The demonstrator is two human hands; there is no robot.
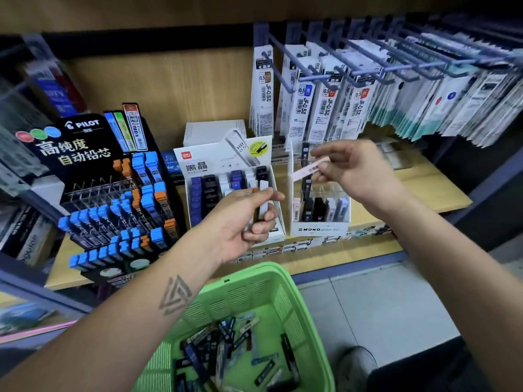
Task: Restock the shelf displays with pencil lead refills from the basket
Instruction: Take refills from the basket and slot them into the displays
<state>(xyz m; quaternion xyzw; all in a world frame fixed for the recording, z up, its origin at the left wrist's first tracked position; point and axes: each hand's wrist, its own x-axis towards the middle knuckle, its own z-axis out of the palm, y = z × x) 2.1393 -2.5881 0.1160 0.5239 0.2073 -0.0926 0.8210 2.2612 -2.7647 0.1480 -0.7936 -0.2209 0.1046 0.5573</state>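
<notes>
My left hand (249, 219) grips a small bundle of lead refill cases (262, 203), one white and one orange-capped, in front of the white Deli display box (223, 162). My right hand (353, 168) pinches a pale pink refill case (307, 170) with a barcode, held level above the white Mono display box (319, 229). That box holds pink, black and grey cases upright. The green basket (285, 290) sits below my forearms with several loose refill cases (226, 343) on its bottom. At left stands the black Pilot display (85, 145) with blue- and orange-capped tubes.
Packaged pen refills (319, 108) hang from blue pegs (285, 77) above and right of the boxes. The wooden shelf (424, 188) extends right. A grey tiled floor (382, 306) and a shoe (356, 363) show beside the basket. More stock lines the left edge.
</notes>
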